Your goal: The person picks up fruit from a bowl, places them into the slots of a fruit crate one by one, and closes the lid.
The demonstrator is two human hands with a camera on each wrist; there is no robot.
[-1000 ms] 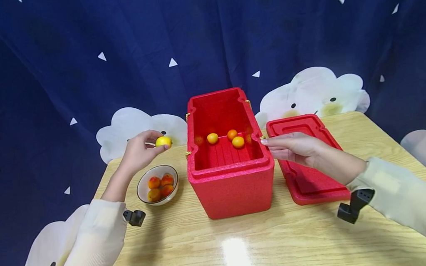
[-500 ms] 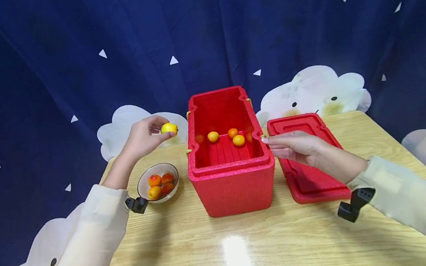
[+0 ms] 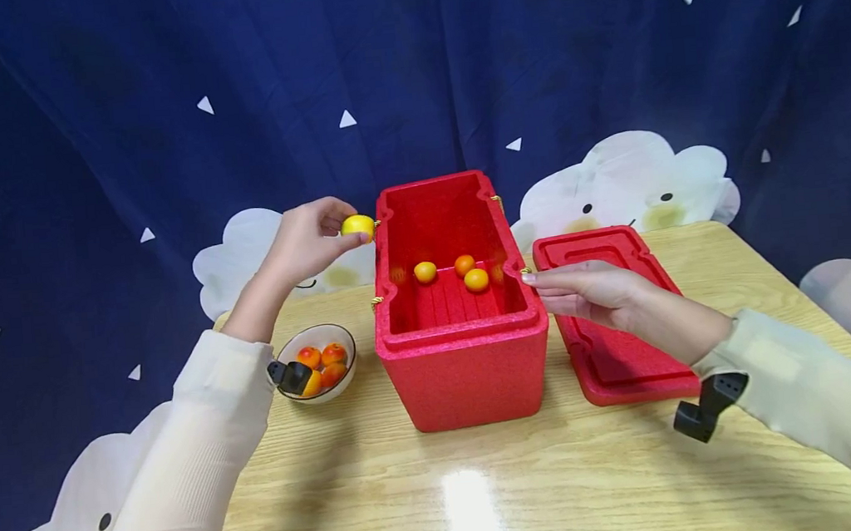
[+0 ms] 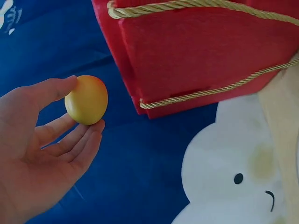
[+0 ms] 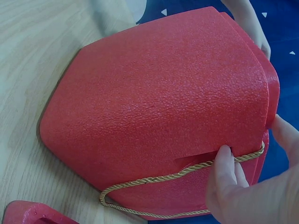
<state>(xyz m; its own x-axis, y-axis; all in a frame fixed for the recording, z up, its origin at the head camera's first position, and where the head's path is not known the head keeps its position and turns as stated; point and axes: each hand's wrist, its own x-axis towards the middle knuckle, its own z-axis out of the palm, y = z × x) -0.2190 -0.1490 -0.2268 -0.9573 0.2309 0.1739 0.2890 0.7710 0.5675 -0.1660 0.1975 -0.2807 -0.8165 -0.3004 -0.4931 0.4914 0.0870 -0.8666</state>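
My left hand pinches a small yellow fruit with a red blush between thumb and fingers. It is above the table, just left of the far part of a deep red box. In the left wrist view the fruit is apart from the box. My right hand touches the box's right side near the rim. The right wrist view shows its fingertips by the gold rope, thumb at the rim. Inside the box lie three fruits: one yellow, two orange.
A white bowl with several orange-red fruits stands left of the box, partly behind the left wrist camera. The red lid lies to the right on the wooden table. A blue curtain hangs behind.
My left hand has risen and moved right with the yellow fruit, from beyond the bowl toward the box's left rim. The right hand stays at the box.
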